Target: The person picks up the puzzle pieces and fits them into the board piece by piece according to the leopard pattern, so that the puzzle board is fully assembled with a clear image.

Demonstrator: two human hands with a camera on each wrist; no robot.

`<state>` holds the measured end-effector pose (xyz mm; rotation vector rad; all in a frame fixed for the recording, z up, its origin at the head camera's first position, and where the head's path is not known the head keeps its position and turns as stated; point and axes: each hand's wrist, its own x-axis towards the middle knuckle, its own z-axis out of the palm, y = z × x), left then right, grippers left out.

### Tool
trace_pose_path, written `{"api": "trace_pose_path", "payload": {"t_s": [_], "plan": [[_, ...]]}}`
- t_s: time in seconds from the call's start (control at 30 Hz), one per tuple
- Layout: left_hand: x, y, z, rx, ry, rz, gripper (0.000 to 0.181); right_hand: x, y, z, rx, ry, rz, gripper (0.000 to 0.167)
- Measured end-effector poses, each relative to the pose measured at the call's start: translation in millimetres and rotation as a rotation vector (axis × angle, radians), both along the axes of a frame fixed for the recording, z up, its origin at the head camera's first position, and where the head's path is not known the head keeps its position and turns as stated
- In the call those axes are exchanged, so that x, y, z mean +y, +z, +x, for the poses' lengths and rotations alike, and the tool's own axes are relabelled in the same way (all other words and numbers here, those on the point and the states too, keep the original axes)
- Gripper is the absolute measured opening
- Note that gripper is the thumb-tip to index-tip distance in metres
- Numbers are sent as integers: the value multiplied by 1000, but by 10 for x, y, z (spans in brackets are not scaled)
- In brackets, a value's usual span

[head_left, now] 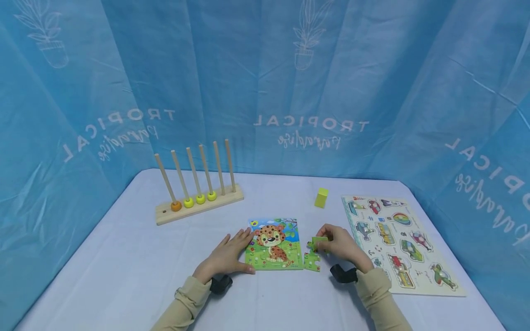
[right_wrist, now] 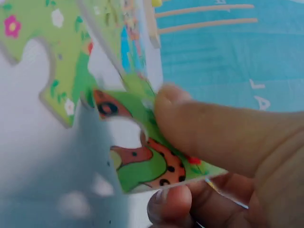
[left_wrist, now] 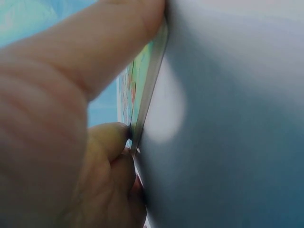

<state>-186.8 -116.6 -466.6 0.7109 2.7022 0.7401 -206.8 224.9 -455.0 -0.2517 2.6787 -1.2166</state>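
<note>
A jigsaw puzzle (head_left: 275,243) with a spotted leopard cub picture lies flat on the white table. At its left edge my left hand (head_left: 225,255) rests with fingers spread, and in the left wrist view the thumb and fingertips touch the puzzle's side (left_wrist: 151,90). My right hand (head_left: 341,243) is right of the puzzle and pinches a puzzle piece (right_wrist: 166,164) between thumb and fingers. That piece is green with orange spotted parts. Below it, by the puzzle's lower right edge, lies a loose green puzzle piece (head_left: 311,263) with flowers.
A wooden peg stand (head_left: 198,209) with orange and yellow beads stands at the back left. A yellow block (head_left: 321,197) sits behind my right hand. On the right lies a vehicle picture board (head_left: 374,248), close to my right forearm. Blue curtain (head_left: 265,92) hangs behind the table.
</note>
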Motion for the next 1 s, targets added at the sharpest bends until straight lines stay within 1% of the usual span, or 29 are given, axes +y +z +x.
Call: {"api": "trace_pose_path", "payload": {"t_s": [0.07, 0.13, 0.23, 0.3, 0.37, 0.43, 0.53, 0.63, 0.73, 0.8, 1.0], "plan": [[1, 3, 1, 0, 2, 1, 102, -10, 5, -3, -1, -14, -34, 12], [1, 6, 3, 5, 2, 3, 101, -29, -6, -4, -10, -10, -78, 18], [2, 5, 6, 10, -1, 4, 101, -72, -25, -1, -26, 42, -171, 32], [3, 2, 7, 14, -1, 2, 101, -108, -34, 5, -35, 69, -229, 37], [5, -2, 6, 13, 1, 2, 101, -155, -35, 14, -34, 81, -272, 35], [6, -3, 6, 14, 4, 3, 101, -207, -44, 19, -40, 71, -307, 29], [8, 1, 8, 12, 8, 3, 101, -286, -55, 35, -41, 69, -333, 25], [11, 14, 14, 10, 8, 6, 101, -353, -84, 53, -22, 108, -294, 23], [15, 27, 20, 9, 6, 8, 101, -408, -127, 71, 37, 156, -206, 20], [16, 33, 21, 5, 7, 10, 101, -451, -149, 92, 54, 170, -162, 19], [13, 32, 17, -2, 8, 5, 101, -593, -181, 149, 130, 188, -24, 27]]}}
